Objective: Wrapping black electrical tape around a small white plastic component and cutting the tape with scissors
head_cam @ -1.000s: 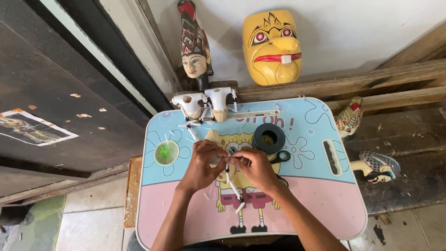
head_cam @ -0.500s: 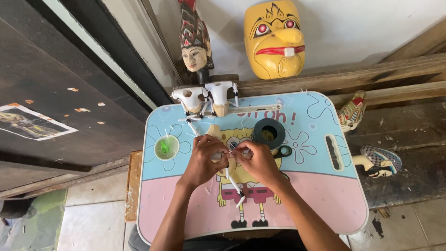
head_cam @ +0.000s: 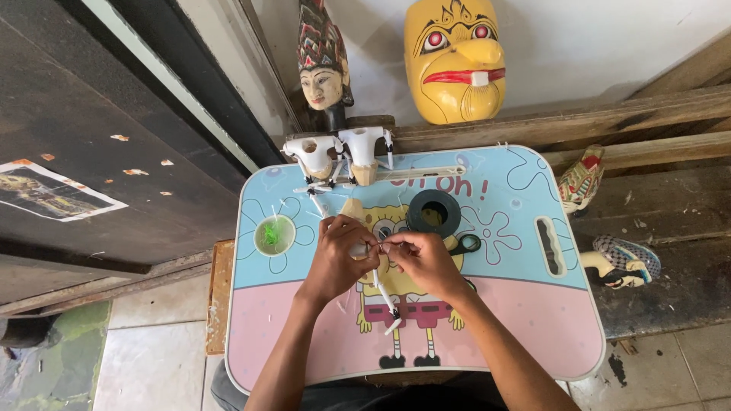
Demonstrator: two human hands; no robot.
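Observation:
My left hand (head_cam: 340, 255) and my right hand (head_cam: 421, 261) meet over the middle of a small cartoon-printed lap table (head_cam: 518, 320). Together they pinch a thin white jointed puppet arm (head_cam: 384, 297) that hangs down from between my fingers toward me. A black tape roll (head_cam: 434, 211) lies just beyond my right hand, with black scissor handles (head_cam: 466, 244) beside it. A small round lid holding something green (head_cam: 274, 235) sits left of my left hand.
Two white puppet torsos (head_cam: 339, 152) and a thin stick stand at the table's far edge. A carved puppet head (head_cam: 323, 65) and a yellow mask (head_cam: 453, 59) lean on the wall. Painted puppet pieces (head_cam: 618, 260) lie on the dark bench at right.
Both hands stay joined on the white piece with only small finger shifts. The view has tilted slightly, so the table sits a little higher in frame.

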